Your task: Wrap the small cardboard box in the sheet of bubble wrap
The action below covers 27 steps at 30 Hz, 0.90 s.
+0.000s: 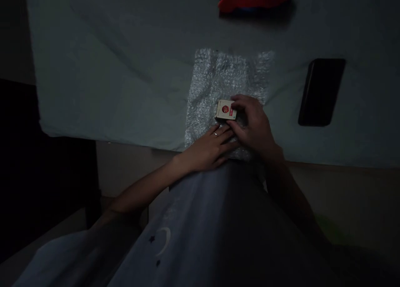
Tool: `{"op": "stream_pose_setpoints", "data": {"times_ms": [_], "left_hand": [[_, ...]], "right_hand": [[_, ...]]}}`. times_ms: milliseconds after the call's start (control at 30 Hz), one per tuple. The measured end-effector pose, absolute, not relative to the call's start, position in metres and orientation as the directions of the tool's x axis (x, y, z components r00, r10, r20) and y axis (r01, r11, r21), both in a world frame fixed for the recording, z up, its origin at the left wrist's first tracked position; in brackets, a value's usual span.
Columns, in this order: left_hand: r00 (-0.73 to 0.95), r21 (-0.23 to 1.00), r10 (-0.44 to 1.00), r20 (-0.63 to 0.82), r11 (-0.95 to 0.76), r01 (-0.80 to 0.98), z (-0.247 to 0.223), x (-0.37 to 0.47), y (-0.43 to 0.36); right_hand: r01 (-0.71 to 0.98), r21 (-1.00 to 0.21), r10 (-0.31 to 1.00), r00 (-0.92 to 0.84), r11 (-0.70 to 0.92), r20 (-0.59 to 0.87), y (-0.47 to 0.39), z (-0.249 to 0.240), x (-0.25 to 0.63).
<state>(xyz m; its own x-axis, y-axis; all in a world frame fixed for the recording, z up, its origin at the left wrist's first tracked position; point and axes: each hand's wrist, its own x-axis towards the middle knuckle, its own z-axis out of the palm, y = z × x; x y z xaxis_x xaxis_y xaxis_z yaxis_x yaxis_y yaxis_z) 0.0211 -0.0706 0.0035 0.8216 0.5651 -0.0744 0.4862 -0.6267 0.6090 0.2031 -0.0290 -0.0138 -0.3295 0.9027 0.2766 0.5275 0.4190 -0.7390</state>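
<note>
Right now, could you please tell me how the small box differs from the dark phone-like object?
The small box is pale with red printing, while the phone-like object looks black. The small box is over bubble wrap with the right hand gripping it; the phone-like object lies untouched on the cloth. The small box looks smaller than the phone-like object. Both look roughly rectangular.

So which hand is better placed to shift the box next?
Probably the right hand: its thumb and fingers are around the right end of the box, while the left hand lies outstretched over the bubble wrap.
</note>
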Motion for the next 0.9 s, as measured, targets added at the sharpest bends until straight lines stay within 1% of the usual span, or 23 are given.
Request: {"op": "stream_pose_setpoints", "data": {"times_ms": [67,200,267,300,333,500,600,700,833,867,900], "left_hand": [[0.824,0.600,0.558,-0.099,-0.627,0.496,0.001,0.021,-0.070],[0.816,0.592,0.565,-0.119,-0.620,0.515,0.000,0.020,-0.070],[0.805,0.590,0.584,-0.108,-0.614,0.525,-0.001,0.021,-0.070],[0.798,0.588,0.594,-0.101,-0.611,0.529,-0.002,0.022,-0.070],[0.792,0.586,0.603,-0.093,-0.610,0.533,-0.002,0.023,-0.070],[0.790,0.577,0.609,-0.071,-0.621,0.531,-0.004,0.024,-0.069],[0.791,0.569,0.606,-0.082,-0.623,0.537,-0.004,0.024,-0.070],[0.782,0.558,0.617,-0.088,-0.619,0.552,-0.004,0.026,-0.071],[0.761,0.560,0.644,-0.078,-0.603,0.568,-0.004,0.030,-0.073],[0.759,0.562,0.647,-0.073,-0.602,0.568,-0.004,0.031,-0.073],[0.758,0.561,0.649,-0.070,-0.602,0.568,-0.004,0.032,-0.073]], "right_hand": [[0.505,-0.763,0.911,-0.302,0.404,0.282,-0.030,-0.015,0.204],[0.501,-0.789,0.929,-0.089,0.354,0.360,-0.037,-0.015,0.234],[0.555,-0.759,0.914,-0.007,0.341,0.405,-0.041,-0.016,0.258],[0.583,-0.727,0.890,0.014,0.362,0.455,-0.043,-0.017,0.270],[0.595,-0.718,0.883,0.029,0.362,0.469,-0.045,-0.018,0.281],[0.667,-0.699,0.937,0.004,0.258,0.350,-0.052,-0.022,0.305],[0.704,-0.666,0.948,-0.029,0.245,0.318,-0.051,-0.023,0.303],[0.683,-0.682,0.942,-0.027,0.262,0.334,-0.045,-0.020,0.298],[0.599,-0.725,0.897,0.025,0.340,0.442,-0.038,-0.005,0.279],[0.578,-0.726,0.894,-0.015,0.372,0.447,-0.037,0.000,0.270],[0.572,-0.727,0.907,-0.076,0.381,0.415,-0.036,0.004,0.260]]}}
